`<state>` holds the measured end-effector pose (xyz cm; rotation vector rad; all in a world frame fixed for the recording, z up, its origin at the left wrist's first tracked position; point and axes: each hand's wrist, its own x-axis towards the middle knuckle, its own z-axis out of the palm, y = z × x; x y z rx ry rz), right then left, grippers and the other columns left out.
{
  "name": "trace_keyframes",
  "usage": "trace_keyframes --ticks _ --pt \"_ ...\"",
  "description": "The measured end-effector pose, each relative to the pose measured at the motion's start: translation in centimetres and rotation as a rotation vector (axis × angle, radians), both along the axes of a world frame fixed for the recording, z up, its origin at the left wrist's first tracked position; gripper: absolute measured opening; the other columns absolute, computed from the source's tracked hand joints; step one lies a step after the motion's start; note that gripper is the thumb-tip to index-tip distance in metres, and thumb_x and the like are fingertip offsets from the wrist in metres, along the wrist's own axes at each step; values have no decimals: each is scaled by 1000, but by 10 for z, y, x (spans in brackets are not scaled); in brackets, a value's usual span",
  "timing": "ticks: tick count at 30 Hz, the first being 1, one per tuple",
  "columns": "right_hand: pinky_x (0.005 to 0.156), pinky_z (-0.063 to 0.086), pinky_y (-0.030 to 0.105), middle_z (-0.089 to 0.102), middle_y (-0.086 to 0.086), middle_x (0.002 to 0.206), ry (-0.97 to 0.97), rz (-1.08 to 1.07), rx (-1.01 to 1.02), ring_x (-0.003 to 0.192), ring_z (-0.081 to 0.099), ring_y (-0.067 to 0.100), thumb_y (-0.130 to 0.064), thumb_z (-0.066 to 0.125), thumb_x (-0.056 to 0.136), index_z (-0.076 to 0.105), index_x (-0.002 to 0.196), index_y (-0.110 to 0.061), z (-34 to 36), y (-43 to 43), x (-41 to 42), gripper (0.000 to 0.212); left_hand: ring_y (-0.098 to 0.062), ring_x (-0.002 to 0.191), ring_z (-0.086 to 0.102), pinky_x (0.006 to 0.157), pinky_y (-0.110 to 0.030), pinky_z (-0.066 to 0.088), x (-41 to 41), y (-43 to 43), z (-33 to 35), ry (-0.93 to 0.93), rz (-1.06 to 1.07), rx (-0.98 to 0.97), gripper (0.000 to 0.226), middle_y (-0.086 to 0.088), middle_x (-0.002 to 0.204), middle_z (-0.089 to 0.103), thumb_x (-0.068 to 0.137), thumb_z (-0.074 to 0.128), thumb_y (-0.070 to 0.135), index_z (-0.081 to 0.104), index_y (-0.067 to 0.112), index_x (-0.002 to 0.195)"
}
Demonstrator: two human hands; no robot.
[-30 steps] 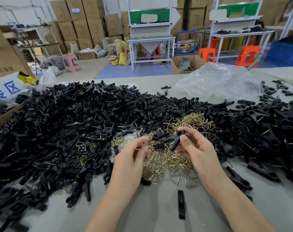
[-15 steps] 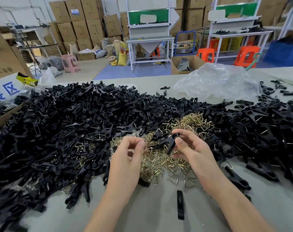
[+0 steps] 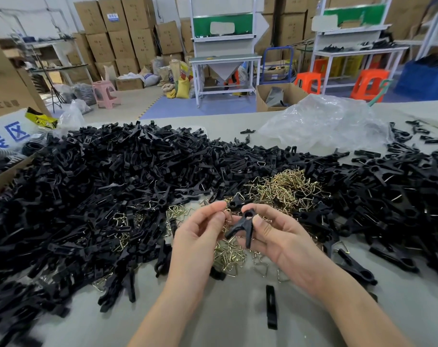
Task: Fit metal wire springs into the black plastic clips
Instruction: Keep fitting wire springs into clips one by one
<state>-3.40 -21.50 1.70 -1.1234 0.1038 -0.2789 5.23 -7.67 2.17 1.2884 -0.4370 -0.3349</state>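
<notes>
My right hand (image 3: 280,236) gripped the light, stiff clip (image 3: 243,226) by its legs; my left hand (image 3: 200,234) pinched what seemed a springy wire spring (image 3: 227,214).

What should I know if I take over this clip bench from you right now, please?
Right grip: holds one black clip, no spring seen in it yet.
Left grip: fingertips pinched together beside that clip, probably on a spring; too small to confirm.
Spare wire springs lie heaped just beyond the hands; loose clips fill a left heap and a right heap on the table.
Done: some clips in the right heap seem to carry springs.
Left: spring the held clip, then work through the heaps.
</notes>
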Motion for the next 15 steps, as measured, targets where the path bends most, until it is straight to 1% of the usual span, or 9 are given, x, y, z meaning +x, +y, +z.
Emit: trace_keyframes --ticks 2,3,5,8,10,12,13,15 --pt "89 58 32 70 25 119 -7 3 55 107 71 30 -27 72 83 75 110 -18 1 0 0 29 -4 94 71 82 -14 51 0 2 -1 -283 79 197 20 15 95 76 98 61 14 72 30 102" --pt "88 58 31 70 27 119 -10 0 79 109 70 31 -24 71 84 76 110 -16 2 0 0 27 -1 93 68 81 -12 50 0 4 -2 -414 124 281 21 21 98 72 98 61 15 70 34 101" --pt "88 58 30 68 30 121 -22 -10 123 111 69 33 -15 66 90 76 110 -13 3 0 0 22 0 93 64 80 -12 48 1 6 -4 -589 190 386 22 23 100 64 97 62 17 67 38 100" --pt "87 58 30 67 30 122 -30 -30 160 108 70 30 -10 61 90 77 107 -13 4 -1 0 24 -2 93 61 80 -15 48 3 7 -5 -688 153 447 27 20 96 62 97 61 13 65 38 106" --pt "87 58 29 67 31 121 -38 -27 175 107 71 28 -10 60 91 77 107 -12 5 -1 0 23 0 94 60 79 -12 46 3 9 -4 -755 114 456 34 24 101 60 96 61 11 62 42 108" --pt "88 58 29 69 29 120 -51 -1 177 110 71 29 -9 59 93 77 108 -11 6 -1 0 24 1 96 59 78 -11 46 3 10 -4 -816 125 474 28 25 105 57 96 60 14 62 38 110" --pt "88 58 29 69 28 120 -53 5 180 111 71 29 -9 59 93 76 109 -11 6 -1 0 24 2 97 59 78 -12 47 3 11 -3 -859 138 492 25 26 108 55 96 58 18 62 35 114" --pt "87 58 29 70 27 119 -42 1 182 110 71 30 -10 61 92 76 110 -10 6 -2 -1 23 3 96 57 78 -13 48 2 13 -2 -982 147 544 29 25 111 52 97 54 23 57 31 125"
